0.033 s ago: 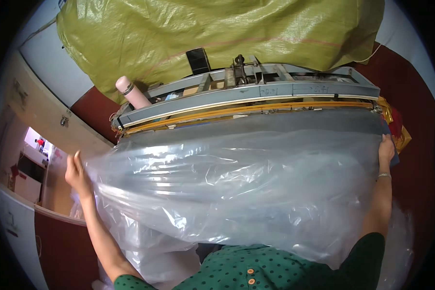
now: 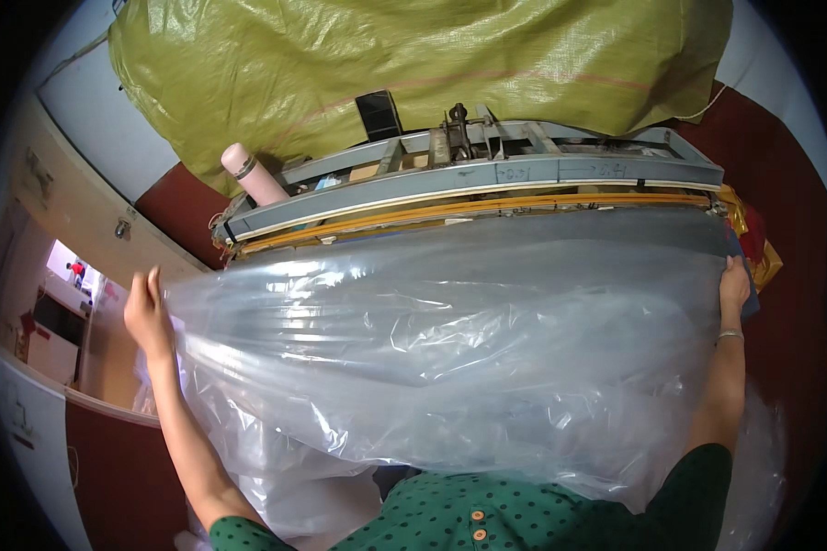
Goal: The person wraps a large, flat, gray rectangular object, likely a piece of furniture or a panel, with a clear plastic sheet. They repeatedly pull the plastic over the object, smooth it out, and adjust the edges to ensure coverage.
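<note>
A wide sheet of clear plastic film stretches between my hands, with creases fanning out from its left side. My left hand is raised at the left edge, its fingers closed on the gathered film. At the far right corner my right hand grips the film's other edge; its fingertips are partly hidden. Along its far side the film lies over a dark grey surface, close against a long grey metal frame machine with an orange strip running along its front.
Behind the machine bulges a large yellow-green woven cover, with a black phone-like slab leaning on it. A pink bottle stands at the frame's left end. Left is an open wooden door. Gold and red wrapping sits at the right end.
My left hand has risen slightly and shifted a little to the right, and the film's left side has lifted with it. My right hand has stayed in place.
</note>
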`<state>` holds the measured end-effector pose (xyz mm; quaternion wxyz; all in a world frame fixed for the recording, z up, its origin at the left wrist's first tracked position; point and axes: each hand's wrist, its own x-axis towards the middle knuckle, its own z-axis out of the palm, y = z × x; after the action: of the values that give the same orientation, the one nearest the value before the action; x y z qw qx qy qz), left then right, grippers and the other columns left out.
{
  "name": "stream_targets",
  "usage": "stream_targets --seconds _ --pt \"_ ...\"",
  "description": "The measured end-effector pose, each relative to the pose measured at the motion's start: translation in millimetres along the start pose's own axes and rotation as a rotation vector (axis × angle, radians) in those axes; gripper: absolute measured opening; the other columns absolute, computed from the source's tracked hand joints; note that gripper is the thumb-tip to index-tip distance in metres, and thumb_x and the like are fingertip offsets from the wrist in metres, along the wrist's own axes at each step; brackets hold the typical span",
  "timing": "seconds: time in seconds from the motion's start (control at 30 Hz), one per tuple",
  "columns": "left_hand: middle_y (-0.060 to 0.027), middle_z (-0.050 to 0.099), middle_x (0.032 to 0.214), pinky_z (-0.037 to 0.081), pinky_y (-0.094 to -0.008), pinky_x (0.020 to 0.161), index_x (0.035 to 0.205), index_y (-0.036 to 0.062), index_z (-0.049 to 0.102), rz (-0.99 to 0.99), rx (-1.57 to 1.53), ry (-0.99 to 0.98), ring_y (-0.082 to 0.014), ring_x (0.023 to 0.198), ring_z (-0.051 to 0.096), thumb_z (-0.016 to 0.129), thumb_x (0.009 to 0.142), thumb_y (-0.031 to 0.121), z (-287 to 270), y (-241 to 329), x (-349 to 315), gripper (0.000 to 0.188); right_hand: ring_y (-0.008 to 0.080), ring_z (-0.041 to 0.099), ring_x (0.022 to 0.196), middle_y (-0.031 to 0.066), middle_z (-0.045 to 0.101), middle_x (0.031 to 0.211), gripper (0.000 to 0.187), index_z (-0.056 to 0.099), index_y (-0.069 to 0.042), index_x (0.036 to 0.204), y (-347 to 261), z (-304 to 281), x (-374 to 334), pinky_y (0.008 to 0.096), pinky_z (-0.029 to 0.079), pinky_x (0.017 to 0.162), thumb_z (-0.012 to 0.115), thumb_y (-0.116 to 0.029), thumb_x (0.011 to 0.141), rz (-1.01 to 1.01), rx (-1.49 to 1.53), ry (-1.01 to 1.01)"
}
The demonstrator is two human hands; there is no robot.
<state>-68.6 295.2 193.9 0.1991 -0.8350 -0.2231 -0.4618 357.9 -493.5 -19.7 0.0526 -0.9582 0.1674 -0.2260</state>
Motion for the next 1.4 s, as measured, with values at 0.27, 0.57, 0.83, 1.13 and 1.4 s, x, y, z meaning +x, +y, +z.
stream_targets --seconds 0.27,0.57,0.83,1.13,1.4 --pt "-0.0180 0.050 0.122 0.031 -0.0427 0.100 0.110 0.0002 0.055 0.348 -0.655 -0.761 -0.0363 0.122 0.037 0.063 0.078 0.017 30 139 -92 0.037 0.0405 0.056 0.092 0.0210 0.060 0.098 0.037 0.054 -0.009 0.104 86 8 1 0.0488 0.044 0.073 0.033 -0.036 0.093 0.193 0.027 0.053" --pt "-0.0150 0.056 0.109 0.037 -0.0412 0.087 0.103 0.0003 0.056 0.112 -0.552 -0.639 -0.0321 0.104 0.049 0.065 0.076 0.021 75 133 -109 0.035 0.0408 0.055 0.091 0.0207 0.059 0.098 0.035 0.050 -0.006 0.101 110 5 6 0.0487 0.042 0.071 0.031 -0.034 0.094 0.207 -0.047 -0.025" --pt "-0.0052 0.060 0.067 0.038 -0.0396 0.075 0.074 0.0081 0.062 -0.006 -0.529 -0.678 -0.0240 0.075 0.056 0.067 0.073 0.019 151 158 -97 0.012 0.0297 0.056 0.078 0.0148 0.058 0.081 0.033 0.050 -0.001 0.092 148 47 25 0.0403 0.041 0.068 0.035 -0.030 0.094 0.132 0.236 0.062" --pt "-0.0030 0.059 0.065 0.038 -0.0384 0.075 0.076 0.0085 0.061 -0.142 -0.653 -0.658 -0.0230 0.072 0.055 0.067 0.072 0.017 151 166 -109 0.011 0.0069 0.048 0.080 -0.0015 0.054 0.087 0.029 0.057 -0.003 0.101 232 25 29 0.0217 0.040 0.073 0.048 -0.029 0.092 0.190 1.031 0.104" --pt "-0.0165 0.056 0.076 0.043 -0.0391 0.065 0.081 0.0003 0.054 -0.221 -0.803 -0.367 -0.0301 0.071 0.055 0.055 0.080 0.011 176 174 -86 0.011 0.0139 0.056 0.073 0.0016 0.058 0.077 0.024 0.061 -0.004 0.095 235 9 79 0.0275 0.046 0.069 0.053 -0.026 0.088 -0.009 0.852 0.328"
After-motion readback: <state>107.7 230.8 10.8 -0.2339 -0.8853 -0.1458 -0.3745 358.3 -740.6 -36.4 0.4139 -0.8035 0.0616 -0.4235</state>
